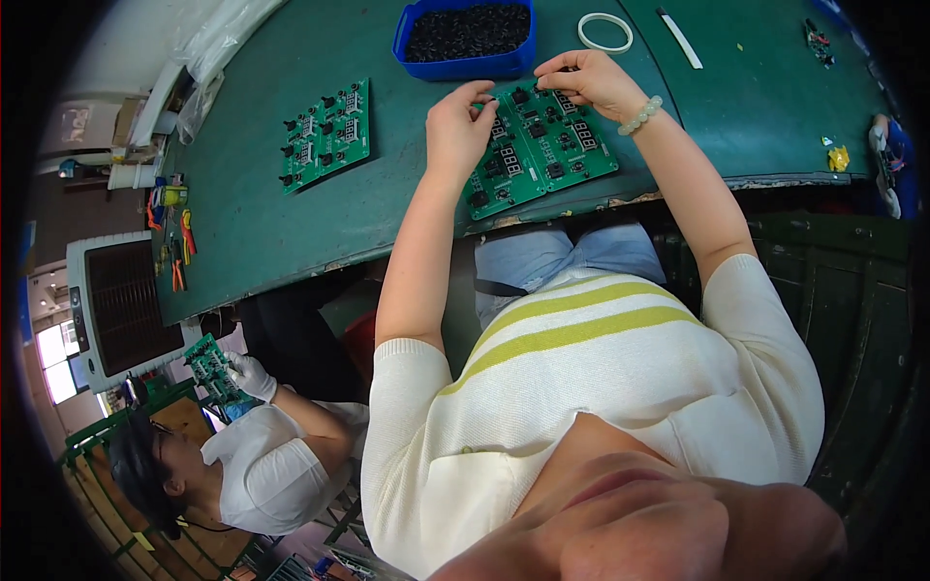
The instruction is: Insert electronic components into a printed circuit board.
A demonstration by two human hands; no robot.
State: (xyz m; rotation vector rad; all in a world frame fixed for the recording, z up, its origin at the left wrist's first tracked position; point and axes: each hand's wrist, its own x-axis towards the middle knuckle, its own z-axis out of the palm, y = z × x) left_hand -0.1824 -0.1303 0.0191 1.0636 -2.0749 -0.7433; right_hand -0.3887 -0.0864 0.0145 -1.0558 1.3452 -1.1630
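Observation:
In front of me on the green table lies a panel of green circuit boards (531,177) carrying black knobs, buttons and white digit displays. At its far left corner is my left hand (459,128), thumb and forefinger curled close together; whatever lies between them is too small to make out. My right hand (587,81) bends over the panel's far edge with thumb and forefinger pinched. A small dark part seems to show at those fingertips, above the board. Just beyond the hands stands a blue bin (463,71) full of small black parts.
Another populated circuit board panel (329,136) lies to the left. A white ring of tape (604,33) and a white strip (680,39) sit at the far right. Pliers (184,237) lie near the left edge. There, a gloved co-worker (254,376) holds a circuit board (213,372).

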